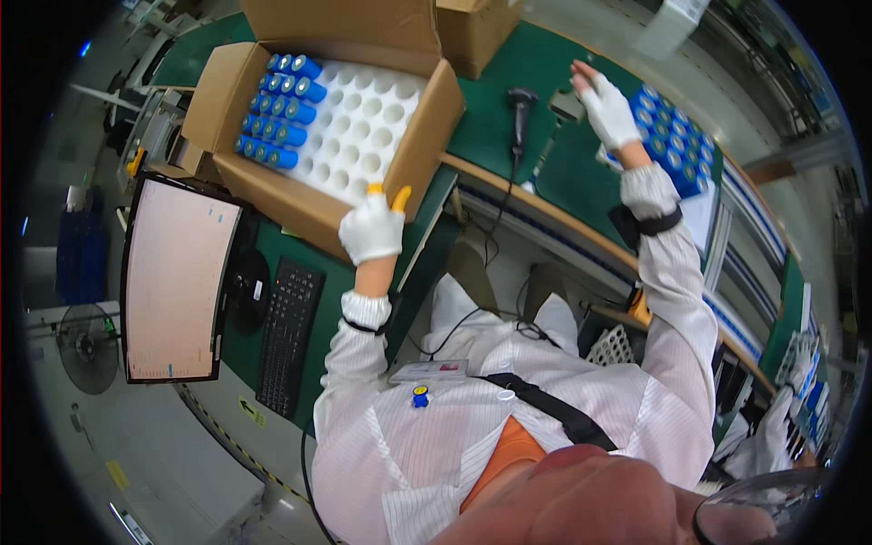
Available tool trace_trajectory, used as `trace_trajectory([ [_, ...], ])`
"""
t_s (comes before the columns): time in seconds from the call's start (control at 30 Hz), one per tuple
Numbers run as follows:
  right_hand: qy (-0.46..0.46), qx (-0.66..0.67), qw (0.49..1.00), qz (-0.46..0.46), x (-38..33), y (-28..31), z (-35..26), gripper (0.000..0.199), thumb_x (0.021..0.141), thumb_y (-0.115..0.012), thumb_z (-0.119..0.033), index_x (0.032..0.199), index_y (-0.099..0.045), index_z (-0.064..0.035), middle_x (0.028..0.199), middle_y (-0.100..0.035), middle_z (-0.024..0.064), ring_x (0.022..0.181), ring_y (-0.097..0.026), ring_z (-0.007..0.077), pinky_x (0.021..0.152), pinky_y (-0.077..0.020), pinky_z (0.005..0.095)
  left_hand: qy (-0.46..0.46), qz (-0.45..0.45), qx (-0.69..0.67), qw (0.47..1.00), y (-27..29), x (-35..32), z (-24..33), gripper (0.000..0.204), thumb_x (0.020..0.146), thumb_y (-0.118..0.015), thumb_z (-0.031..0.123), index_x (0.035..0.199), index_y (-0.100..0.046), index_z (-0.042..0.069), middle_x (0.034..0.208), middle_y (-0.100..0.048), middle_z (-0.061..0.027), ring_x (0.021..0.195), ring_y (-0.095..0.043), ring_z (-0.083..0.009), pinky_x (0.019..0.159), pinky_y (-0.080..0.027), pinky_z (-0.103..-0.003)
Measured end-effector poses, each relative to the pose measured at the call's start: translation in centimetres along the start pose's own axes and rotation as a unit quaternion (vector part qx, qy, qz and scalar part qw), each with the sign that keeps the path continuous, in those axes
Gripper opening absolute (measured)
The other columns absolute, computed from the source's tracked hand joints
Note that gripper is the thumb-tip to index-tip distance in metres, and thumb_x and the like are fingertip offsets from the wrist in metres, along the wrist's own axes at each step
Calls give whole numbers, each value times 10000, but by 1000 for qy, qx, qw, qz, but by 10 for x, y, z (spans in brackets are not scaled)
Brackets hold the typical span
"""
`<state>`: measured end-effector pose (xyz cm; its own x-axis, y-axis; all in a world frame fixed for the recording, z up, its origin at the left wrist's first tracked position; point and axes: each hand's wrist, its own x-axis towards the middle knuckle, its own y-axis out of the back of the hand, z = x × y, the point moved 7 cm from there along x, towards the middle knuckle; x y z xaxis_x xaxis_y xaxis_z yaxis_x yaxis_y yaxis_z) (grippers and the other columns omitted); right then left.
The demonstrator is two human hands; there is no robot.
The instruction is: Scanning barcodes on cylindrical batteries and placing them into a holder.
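Observation:
My left hand (372, 229), in a white glove with yellow fingertips, is at the near rim of an open cardboard box (313, 207). Its thumb and a finger stand apart, with nothing seen between them. Inside the box lies a white foam tray (350, 123) with round holes; several blue cylindrical battery cells (291, 111) fill its left part. My right hand (607, 109), white-gloved with bare fingertips, is stretched out over the green table, open and holding nothing visible. It is beside a small grey device (567, 105) and left of a block of upright blue cells (674, 141).
A black handheld scanner (520, 118) with a cable lies between box and right hand. Monitor (177, 282) and keyboard (289, 331) are at left. Another cardboard box (477, 34) stands behind. A rail (745, 318) runs along the right; a co-worker's sleeve (767, 440) shows lower right.

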<state>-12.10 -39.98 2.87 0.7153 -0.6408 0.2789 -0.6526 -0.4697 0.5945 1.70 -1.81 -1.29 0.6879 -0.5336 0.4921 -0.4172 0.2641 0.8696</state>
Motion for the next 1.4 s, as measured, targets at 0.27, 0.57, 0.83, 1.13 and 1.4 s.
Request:
trace_trajectory([
  [0.27,-324,421,847,10,187,-141,83,695,1023,-436,-447,1532,-227,-21,1612,-224,147,1457,-265,374,1179,-239,495,85,-195,-31,977,-21,28,-21,428,764,-787,430,1101,-695,183,591,-626,-91,535,-634,-305,516,-495,-437],
  [0.57,-394,551,722,139,253,-178,157,748,962,-345,-682,1379,-501,-81,1326,-599,107,1131,-602,297,994,-472,404,128,-348,-68,926,-40,49,-36,494,770,-707,605,1038,-712,191,667,-677,-119,622,-673,-330,577,-530,-444],
  [0.83,-359,593,707,143,232,-156,164,690,952,-440,-659,1307,-544,-77,1218,-641,89,1032,-641,279,881,-536,392,105,-235,-86,962,-54,48,-40,332,748,-769,508,838,-749,189,627,-655,-83,556,-640,-295,526,-498,-416],
  [1.13,-375,566,716,161,205,-147,194,602,986,-453,-583,1268,-574,-66,1169,-657,72,980,-646,246,846,-539,362,98,-163,-139,972,-70,47,-49,306,673,-857,387,840,-748,155,619,-649,-55,554,-639,-269,528,-510,-372],
  [1.4,-345,508,773,160,197,-129,200,553,1007,-447,-533,1292,-552,-71,1175,-647,66,981,-643,235,839,-540,342,81,-175,-148,970,-77,48,-51,266,674,-849,352,811,-742,150,617,-639,-64,549,-633,-269,517,-503,-378],
])
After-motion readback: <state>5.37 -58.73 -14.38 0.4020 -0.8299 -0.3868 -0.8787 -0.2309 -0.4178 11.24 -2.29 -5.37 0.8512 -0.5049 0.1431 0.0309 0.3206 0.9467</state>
